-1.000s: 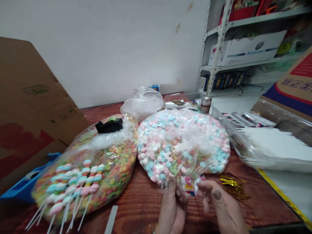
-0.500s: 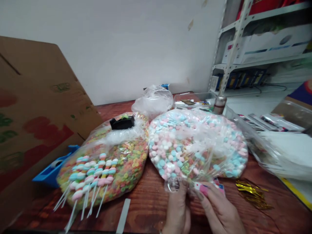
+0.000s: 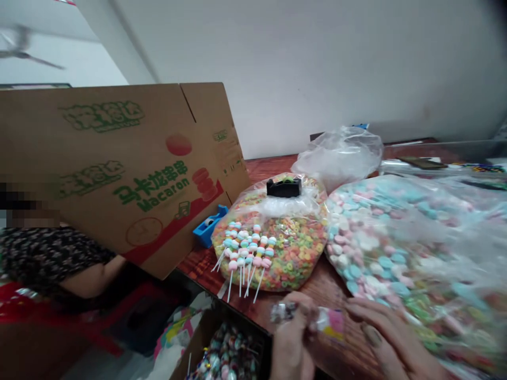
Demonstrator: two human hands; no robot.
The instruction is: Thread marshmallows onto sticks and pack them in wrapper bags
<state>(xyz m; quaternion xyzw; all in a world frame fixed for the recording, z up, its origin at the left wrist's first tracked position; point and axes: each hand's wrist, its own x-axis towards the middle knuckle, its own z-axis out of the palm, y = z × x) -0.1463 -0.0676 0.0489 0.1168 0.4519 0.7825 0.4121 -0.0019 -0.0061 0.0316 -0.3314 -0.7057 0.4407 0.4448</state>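
A: Left hand [image 3: 292, 335]; condition?
B: Closed, thumb pressed to fingers, on one small clear packet [image 3: 331, 322]; a pink, yellow and white end juts towards the right hand [image 3: 392, 338]; a shiny, crumpled end shows on the other side.

A: Right hand; condition?
B: Loosely spread, fingers extended, thumb slightly apart from them; grasping nothing visible; contact with the packet, cannot tell.

A: Location of packet?
B: Over the front part of the red-brown table [image 3: 312, 301]; nearer side of the bag of ring-shaped pieces [image 3: 304, 248].

A: Contents of table?
B: Said bag, bearing a cluster of marshmallow sticks [image 3: 247, 248] and one black tape dispenser [image 3: 284, 188]; one blue tape dispenser [image 3: 204, 232], just beside it, left; one bag of pastel pieces [image 3: 376, 237], right; one crumpled clear bag [image 3: 340, 158], behind.

A: Remainder?
B: One large printed cardboard box [image 3: 150, 153], left; one open carton [image 3: 192, 343], below table edge, holding wrapped sticks [image 3: 227, 356]; one co-worker's patterned sleeve [image 3: 43, 261], far left.
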